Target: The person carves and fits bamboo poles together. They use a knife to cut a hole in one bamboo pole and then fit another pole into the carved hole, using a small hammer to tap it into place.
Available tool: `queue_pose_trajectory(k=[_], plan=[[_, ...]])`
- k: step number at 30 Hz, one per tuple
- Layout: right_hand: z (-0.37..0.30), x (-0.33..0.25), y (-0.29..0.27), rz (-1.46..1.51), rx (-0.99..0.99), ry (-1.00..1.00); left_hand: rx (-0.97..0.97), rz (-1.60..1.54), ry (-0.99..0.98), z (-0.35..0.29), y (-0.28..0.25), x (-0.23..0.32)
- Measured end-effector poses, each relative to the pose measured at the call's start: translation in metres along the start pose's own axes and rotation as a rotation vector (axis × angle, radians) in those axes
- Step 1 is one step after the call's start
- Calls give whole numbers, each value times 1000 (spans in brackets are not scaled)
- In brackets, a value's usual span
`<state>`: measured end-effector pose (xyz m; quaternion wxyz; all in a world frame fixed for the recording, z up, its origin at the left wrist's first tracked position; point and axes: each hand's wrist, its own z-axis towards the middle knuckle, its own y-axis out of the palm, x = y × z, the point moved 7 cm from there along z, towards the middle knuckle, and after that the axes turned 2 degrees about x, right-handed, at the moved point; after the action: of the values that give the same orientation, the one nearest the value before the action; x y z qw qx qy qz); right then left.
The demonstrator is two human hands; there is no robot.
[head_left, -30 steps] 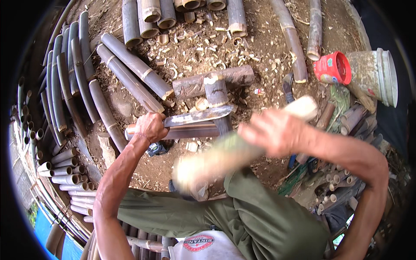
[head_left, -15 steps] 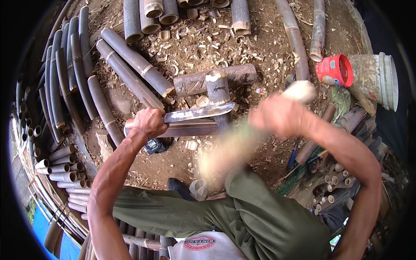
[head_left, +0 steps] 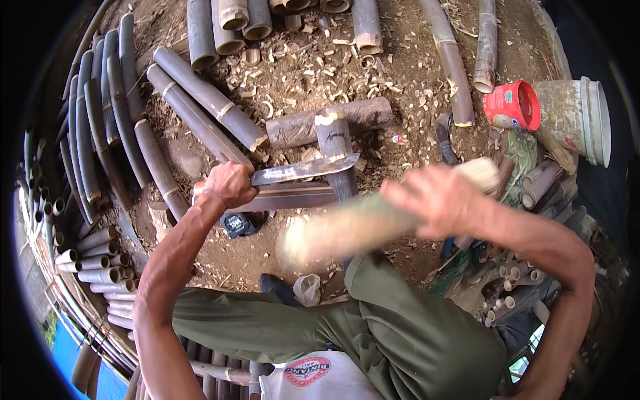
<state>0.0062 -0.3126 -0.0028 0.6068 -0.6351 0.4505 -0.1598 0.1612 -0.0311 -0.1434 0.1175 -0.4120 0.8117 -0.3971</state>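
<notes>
My left hand (head_left: 230, 185) is closed round the handle of a machete (head_left: 303, 171), whose blade points right. The blade lies across a dark bamboo piece (head_left: 335, 137) that stretches from a log (head_left: 287, 130) toward me. My right hand (head_left: 437, 200) grips a pale wooden mallet (head_left: 353, 230), blurred by motion, its thick end reaching left above my knee. The mallet is apart from the blade. A brown split length of bamboo (head_left: 293, 198) lies just below the machete, partly hidden by it and by my left hand.
A tape measure (head_left: 238, 225) lies below my left hand. Bamboo poles (head_left: 207, 90) lie at the far left, with stacked bamboo (head_left: 100, 261) nearer. A red bucket (head_left: 501, 108) and a whitish bucket (head_left: 573, 120) lie on their sides at the right. Wood chips litter the ground.
My right hand has moved slightly lower and right, and the mallet has swung to lie more level, its thick end rising toward the blade. My left hand and the machete stay put.
</notes>
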Motion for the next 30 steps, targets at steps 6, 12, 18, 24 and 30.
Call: queue_pose_trajectory(k=[6, 12, 18, 24, 30], plan=[[0, 26, 11, 8, 195, -108, -44, 8, -6, 6, -5, 8], [2, -20, -10, 75, 315, -215, -51, -40, -46, 10, 2, -4], [-9, 73, 25, -222, 95, 91, 11, -52, -37, 9, -2, -1], [-56, -1, 21, 235, 180, 79, 719, -79, -36, -34, 10, 14], [-90, -28, 40, 672, 112, 409, 263, -570, -156, -2, -8, -39]])
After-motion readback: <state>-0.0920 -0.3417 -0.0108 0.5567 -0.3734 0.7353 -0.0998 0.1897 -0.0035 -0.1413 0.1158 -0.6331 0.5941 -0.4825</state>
